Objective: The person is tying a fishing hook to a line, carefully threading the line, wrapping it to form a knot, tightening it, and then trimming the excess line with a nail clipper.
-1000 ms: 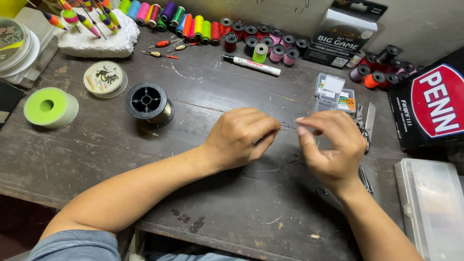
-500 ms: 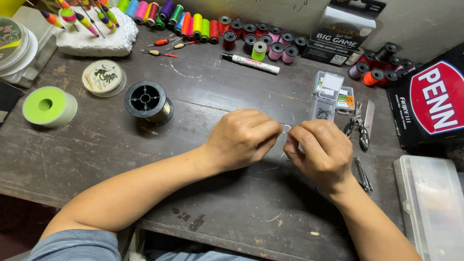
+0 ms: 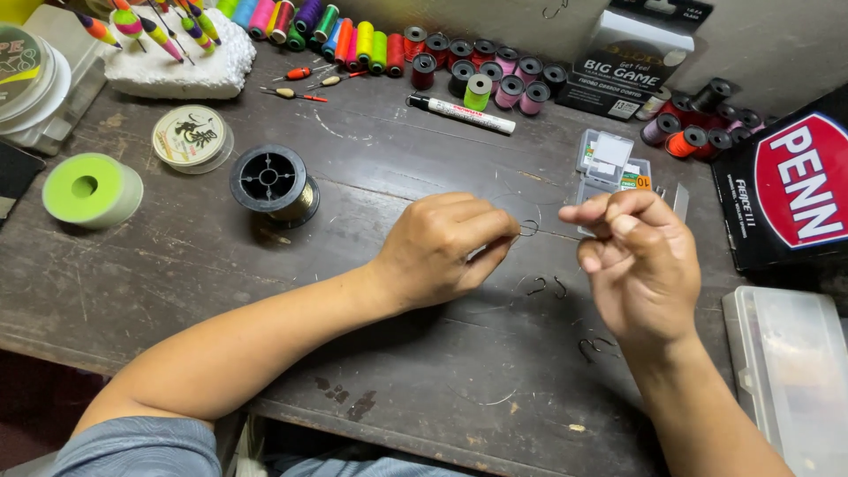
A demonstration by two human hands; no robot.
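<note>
My left hand (image 3: 442, 247) has its thumb and forefinger pressed together on the shank of a small fish hook (image 3: 528, 228), whose bend sticks out just past the fingertips (image 3: 505, 231) toward the other hand. My right hand (image 3: 638, 263) sits a little apart from the hook, fingers curled in and the thumb and forefinger tips pinched tight; I take it they grip the thin line (image 3: 521, 198) that arcs faintly above the hook, though the line is too fine to follow into the fingers. Below the gap between both hands, loose hooks (image 3: 548, 286) lie on the dark wooden table (image 3: 177, 265), and more hooks (image 3: 596, 346) lie just under my right wrist. Just beyond the right fingers is a small clear hook box (image 3: 608, 159), its lid open. Further out past the left knuckles stands a black line spool (image 3: 270, 180), then a green spool (image 3: 91, 189). Beyond all of it, a white marker (image 3: 462, 112) and a row of coloured thread spools (image 3: 389, 51) line the table's far edge.
</note>
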